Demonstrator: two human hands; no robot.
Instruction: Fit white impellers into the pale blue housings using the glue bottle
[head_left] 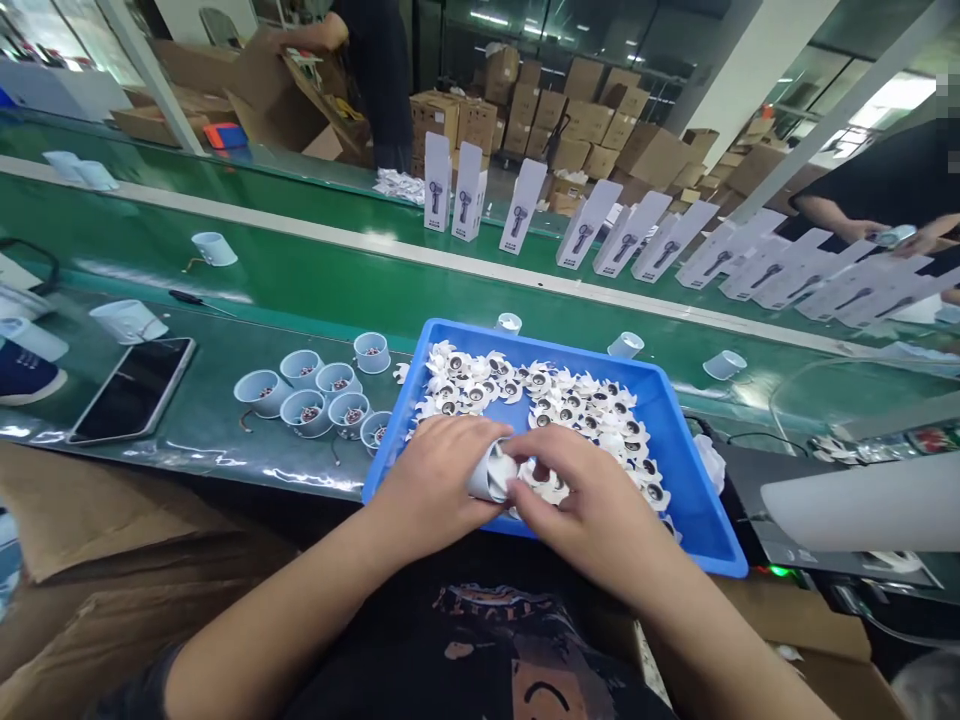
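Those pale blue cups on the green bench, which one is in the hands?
The cup over the blue tray, held on its side by the left hand; the others stand on the bench.

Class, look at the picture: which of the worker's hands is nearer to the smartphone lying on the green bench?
Left. The left hand is over the blue tray's near-left corner, on the smartphone's side; the right hand is further right.

A green table (pixel 225 300) is carrying everything here, with a pale stripe running along it. A blue tray (pixel 697 500) is sitting at its near edge, and a cluster of small pale cups (pixel 315 395) is standing just left of it. A dark phone (pixel 135 390) is lying flat further left. Single cups (pixel 214 248) are lying scattered along the surface, and white cartons (pixel 525 205) are standing in a row on the far side.
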